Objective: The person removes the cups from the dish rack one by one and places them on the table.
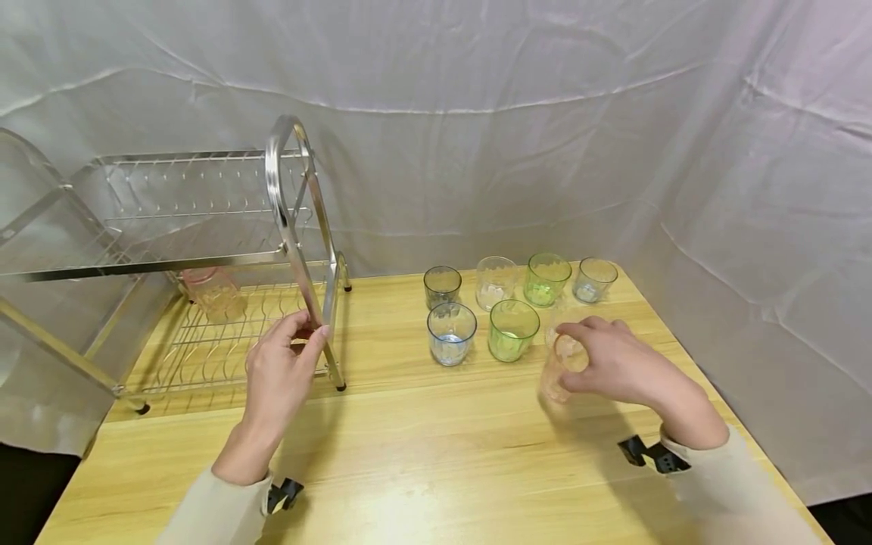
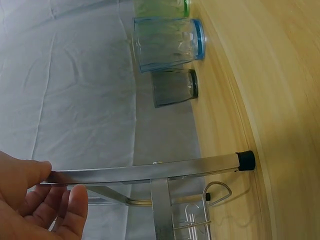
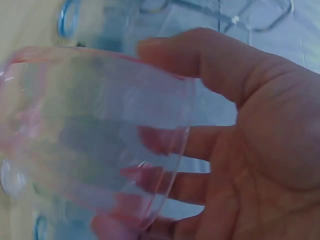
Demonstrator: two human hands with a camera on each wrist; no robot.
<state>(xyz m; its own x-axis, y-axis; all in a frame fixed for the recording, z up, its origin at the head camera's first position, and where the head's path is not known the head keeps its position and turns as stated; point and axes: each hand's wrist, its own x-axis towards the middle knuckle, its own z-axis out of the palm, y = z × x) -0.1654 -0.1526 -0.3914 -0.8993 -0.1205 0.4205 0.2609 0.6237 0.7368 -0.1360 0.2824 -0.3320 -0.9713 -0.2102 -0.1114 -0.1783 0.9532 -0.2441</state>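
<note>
My right hand (image 1: 616, 363) grips a clear pinkish glass (image 1: 562, 369) just above the wooden table (image 1: 436, 454), fingers curled round it; in the right wrist view the glass (image 3: 95, 135) fills the frame with my fingers (image 3: 165, 140) behind it. My left hand (image 1: 282, 371) holds the front upright of the metal dish rack (image 1: 300, 250), thumb and fingers pinching the bar (image 2: 145, 172). A pink glass (image 1: 211, 294) lies on the rack's lower shelf.
Several glasses stand in two rows at the back of the table: blue (image 1: 451, 333), green (image 1: 512, 329), grey (image 1: 442, 286), clear (image 1: 495, 281), green (image 1: 546, 278), bluish (image 1: 593, 279). White cloth hangs behind. The rack's black foot (image 2: 246, 160) rests on the table.
</note>
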